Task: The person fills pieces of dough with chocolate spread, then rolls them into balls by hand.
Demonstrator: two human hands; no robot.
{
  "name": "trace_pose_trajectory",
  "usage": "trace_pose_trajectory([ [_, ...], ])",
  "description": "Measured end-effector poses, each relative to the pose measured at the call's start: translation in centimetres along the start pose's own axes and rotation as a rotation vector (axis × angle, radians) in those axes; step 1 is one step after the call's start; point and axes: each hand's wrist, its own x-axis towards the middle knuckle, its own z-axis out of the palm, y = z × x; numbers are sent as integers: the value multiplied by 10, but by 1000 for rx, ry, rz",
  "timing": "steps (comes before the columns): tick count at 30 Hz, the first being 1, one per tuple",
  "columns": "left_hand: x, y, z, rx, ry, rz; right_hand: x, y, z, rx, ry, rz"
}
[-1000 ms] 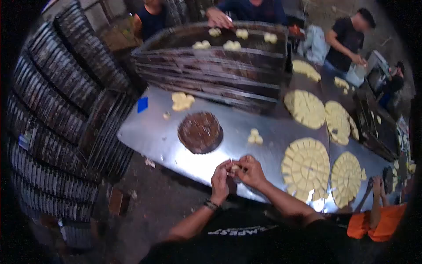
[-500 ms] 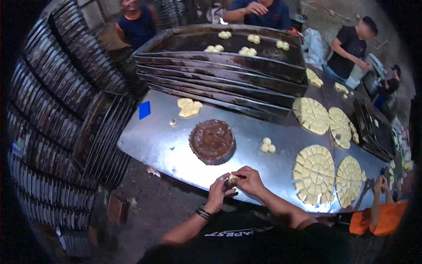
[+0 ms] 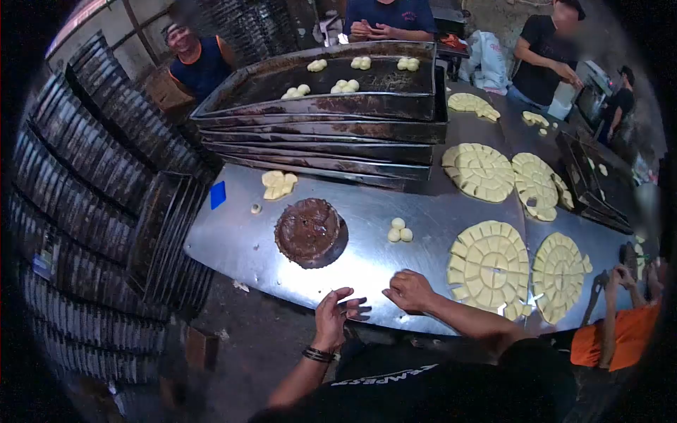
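At the metal table's (image 3: 381, 271) near edge, my left hand (image 3: 333, 319) is open with its fingers spread, nothing visible in it. My right hand (image 3: 411, 291) lies to its right, fingers curled down against the tabletop; whatever they may hold is hidden. Beyond my hands, a round mound of brown, chocolate-like filling (image 3: 305, 233) stands on the table. A cluster of 3 dough balls (image 3: 400, 231) sits past my right hand. To the right lies a flat dough round (image 3: 488, 262) cut into pieces.
Stacked dark baking trays (image 3: 317, 130) rise at the back, the top one carrying dough-ball clusters (image 3: 345, 86). A blue scraper (image 3: 218, 195), a dough lump (image 3: 279, 185) and one small ball (image 3: 255, 209) lie at left. Another person's orange sleeve (image 3: 613, 338) is at right; several people stand around.
My hands have come apart: the left has opened, and the right has moved down to the tabletop on the right. The small dough piece between them no longer shows. The camera view has shifted.
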Motion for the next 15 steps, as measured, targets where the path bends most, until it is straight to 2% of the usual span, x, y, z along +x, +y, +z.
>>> trace_pose_trajectory([
  [1, 1, 5, 1, -7, 13, 13, 12, 9, 18, 30, 135, -103],
  [2, 0, 7, 1, -22, 33, 23, 18, 6, 28, 81, 69, -156],
  [3, -3, 8, -1, -44, 58, 26, 8, 0, 33, -198, -178, -55],
  [5, -1, 12, -7, -73, 33, 79, -7, 1, 30, -166, -295, -192],
  [6, -1, 17, -11, -52, 26, 89, -17, 17, 21, -82, -315, -314],
  [7, 2, 21, -16, -25, 13, 82, -25, 42, 24, -13, -357, -274],
  [8, 6, 21, -22, -20, -5, 97, -26, 63, 11, 49, -367, -363],
  [9, 9, 27, -22, -34, -26, 72, -23, 81, 9, -163, -425, -341],
  [10, 14, 30, -22, -37, -46, 50, -20, 87, 14, -167, -256, -134],
  [11, 20, 34, -22, -38, -75, 18, -5, 70, 16, -237, -11, -80],
  [13, 40, 41, -22, 46, -152, -39, 12, 67, 45, -299, 216, 141],
  [14, 57, 39, -24, 18, -202, -67, 14, 58, 55, -256, 271, 237],
  [15, 67, 34, -25, -8, -244, -96, 13, 41, 53, -202, 247, 184],
])
